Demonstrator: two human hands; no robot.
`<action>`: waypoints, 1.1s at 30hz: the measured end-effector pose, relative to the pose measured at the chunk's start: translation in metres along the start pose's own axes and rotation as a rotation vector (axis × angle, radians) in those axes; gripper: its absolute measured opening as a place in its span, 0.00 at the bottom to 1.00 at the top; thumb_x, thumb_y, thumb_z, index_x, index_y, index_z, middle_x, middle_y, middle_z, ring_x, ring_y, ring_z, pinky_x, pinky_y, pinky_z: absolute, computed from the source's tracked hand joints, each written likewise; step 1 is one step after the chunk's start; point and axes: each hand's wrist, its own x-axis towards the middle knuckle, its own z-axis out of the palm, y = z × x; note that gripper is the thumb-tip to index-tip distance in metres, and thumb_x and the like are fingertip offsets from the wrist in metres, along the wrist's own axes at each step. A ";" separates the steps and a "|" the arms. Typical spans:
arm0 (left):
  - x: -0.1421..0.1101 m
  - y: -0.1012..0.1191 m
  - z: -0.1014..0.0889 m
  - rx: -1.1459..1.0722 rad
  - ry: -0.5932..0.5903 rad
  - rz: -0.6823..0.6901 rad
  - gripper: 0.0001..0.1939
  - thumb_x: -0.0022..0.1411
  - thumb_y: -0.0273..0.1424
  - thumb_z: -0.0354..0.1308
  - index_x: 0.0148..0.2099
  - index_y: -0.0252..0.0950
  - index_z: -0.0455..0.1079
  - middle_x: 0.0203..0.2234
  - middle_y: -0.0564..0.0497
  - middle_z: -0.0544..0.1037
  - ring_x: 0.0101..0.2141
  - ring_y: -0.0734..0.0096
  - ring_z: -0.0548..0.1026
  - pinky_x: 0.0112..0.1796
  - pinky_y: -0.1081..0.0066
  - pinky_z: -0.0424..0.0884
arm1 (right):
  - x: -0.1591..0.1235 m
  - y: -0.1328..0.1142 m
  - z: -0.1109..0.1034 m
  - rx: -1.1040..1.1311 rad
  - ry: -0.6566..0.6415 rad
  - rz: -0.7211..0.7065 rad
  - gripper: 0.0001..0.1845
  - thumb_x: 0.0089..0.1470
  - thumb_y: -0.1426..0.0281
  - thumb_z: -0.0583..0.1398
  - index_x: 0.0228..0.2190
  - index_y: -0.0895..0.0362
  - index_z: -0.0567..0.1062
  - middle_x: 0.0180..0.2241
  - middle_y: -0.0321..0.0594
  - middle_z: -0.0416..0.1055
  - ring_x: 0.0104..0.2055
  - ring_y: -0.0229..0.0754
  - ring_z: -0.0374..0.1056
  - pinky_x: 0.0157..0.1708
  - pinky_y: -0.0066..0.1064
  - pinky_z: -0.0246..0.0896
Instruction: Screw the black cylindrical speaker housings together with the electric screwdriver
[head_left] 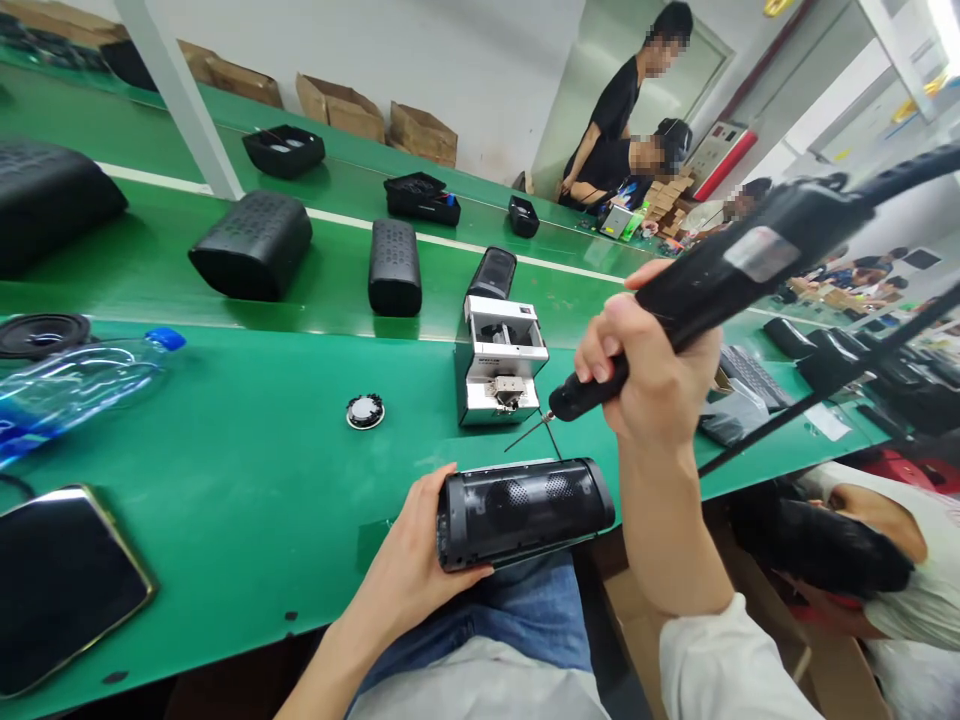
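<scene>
A black speaker (pixel 529 512) with two round perforated areas lies at the front edge of the green bench. My left hand (pixel 420 540) is closed around its left end, thumb below and fingers on top. In my right hand (pixel 649 370) is a black electric screwdriver (pixel 716 270), its cable running off to the upper right. The thin bit points down and left, above the speaker and apart from it. Just behind stands a silver-and-black screw feeder (pixel 504 365). A small round part (pixel 365 411) with a white centre lies left of the feeder.
Black speaker housings (pixel 395 265) and open black shells (pixel 283 150) stand along the farther green strip. At left lie a plastic bottle (pixel 82 385), a phone (pixel 71 585) and a speaker driver (pixel 41 335). A person (pixel 832 550) sits close at right; others are farther back.
</scene>
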 end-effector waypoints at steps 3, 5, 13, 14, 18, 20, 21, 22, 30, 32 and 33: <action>-0.001 -0.002 0.001 0.006 -0.005 0.009 0.59 0.55 0.33 0.81 0.79 0.49 0.50 0.71 0.37 0.70 0.69 0.35 0.76 0.65 0.38 0.79 | -0.010 -0.018 0.000 0.033 -0.040 0.012 0.13 0.67 0.73 0.67 0.46 0.56 0.68 0.24 0.25 0.60 0.19 0.32 0.59 0.19 0.25 0.62; -0.002 -0.003 0.001 0.004 -0.019 0.009 0.58 0.57 0.34 0.81 0.79 0.50 0.49 0.71 0.37 0.69 0.69 0.36 0.75 0.66 0.37 0.79 | -0.014 -0.024 0.001 0.049 -0.050 0.004 0.11 0.68 0.74 0.67 0.46 0.56 0.69 0.25 0.26 0.60 0.19 0.32 0.60 0.20 0.25 0.62; -0.004 -0.002 0.001 -0.016 -0.036 -0.008 0.57 0.57 0.31 0.80 0.78 0.50 0.50 0.71 0.37 0.68 0.70 0.36 0.74 0.67 0.35 0.77 | -0.020 -0.027 0.007 0.111 -0.093 0.005 0.10 0.69 0.78 0.64 0.46 0.55 0.70 0.25 0.26 0.60 0.19 0.31 0.60 0.20 0.24 0.62; -0.004 -0.002 0.001 -0.017 -0.037 -0.008 0.57 0.57 0.31 0.81 0.78 0.50 0.50 0.71 0.37 0.68 0.70 0.36 0.74 0.68 0.36 0.77 | -0.021 -0.026 0.009 0.110 -0.103 0.008 0.10 0.69 0.77 0.65 0.46 0.55 0.70 0.25 0.26 0.61 0.19 0.31 0.60 0.20 0.24 0.63; -0.004 -0.002 0.001 -0.023 -0.037 -0.007 0.58 0.56 0.30 0.82 0.78 0.51 0.50 0.71 0.38 0.69 0.69 0.36 0.75 0.67 0.35 0.77 | -0.028 -0.018 0.018 0.085 -0.120 0.037 0.10 0.71 0.76 0.65 0.47 0.54 0.70 0.26 0.27 0.63 0.20 0.30 0.62 0.22 0.24 0.65; -0.004 -0.002 0.001 -0.027 -0.031 -0.008 0.59 0.56 0.30 0.81 0.78 0.51 0.50 0.70 0.38 0.69 0.69 0.36 0.75 0.67 0.34 0.77 | -0.033 -0.013 0.022 0.054 -0.115 0.049 0.09 0.70 0.75 0.65 0.47 0.55 0.70 0.27 0.27 0.64 0.20 0.30 0.62 0.22 0.23 0.65; -0.004 -0.001 0.001 -0.030 -0.025 -0.009 0.59 0.55 0.29 0.82 0.78 0.51 0.50 0.70 0.38 0.69 0.70 0.36 0.75 0.67 0.34 0.77 | -0.036 -0.012 0.023 0.042 -0.113 0.054 0.09 0.70 0.75 0.65 0.48 0.55 0.70 0.27 0.27 0.64 0.21 0.30 0.63 0.22 0.24 0.65; -0.004 0.000 0.001 -0.036 -0.019 -0.012 0.60 0.54 0.28 0.82 0.78 0.51 0.50 0.70 0.38 0.69 0.70 0.36 0.75 0.67 0.35 0.77 | -0.038 -0.010 0.023 0.040 -0.115 0.053 0.10 0.70 0.75 0.65 0.48 0.55 0.70 0.27 0.27 0.64 0.21 0.30 0.63 0.23 0.24 0.66; -0.002 0.001 0.003 -0.066 -0.021 -0.007 0.65 0.48 0.26 0.86 0.78 0.49 0.51 0.70 0.36 0.70 0.69 0.37 0.75 0.67 0.37 0.78 | -0.032 -0.004 0.015 0.099 -0.188 0.044 0.11 0.72 0.78 0.66 0.48 0.56 0.70 0.28 0.28 0.63 0.21 0.31 0.63 0.22 0.25 0.66; -0.002 0.002 0.002 -0.054 -0.024 -0.001 0.64 0.50 0.26 0.84 0.78 0.49 0.50 0.70 0.37 0.69 0.69 0.37 0.75 0.68 0.36 0.76 | -0.028 -0.005 0.014 0.106 -0.187 0.050 0.10 0.71 0.76 0.66 0.47 0.56 0.69 0.27 0.28 0.63 0.20 0.31 0.62 0.21 0.25 0.65; -0.002 0.003 0.002 -0.050 -0.025 0.000 0.63 0.51 0.26 0.84 0.78 0.50 0.49 0.70 0.37 0.69 0.69 0.36 0.75 0.68 0.35 0.76 | -0.026 -0.007 0.014 0.104 -0.185 0.057 0.10 0.71 0.76 0.66 0.47 0.55 0.69 0.26 0.27 0.62 0.20 0.31 0.62 0.21 0.25 0.65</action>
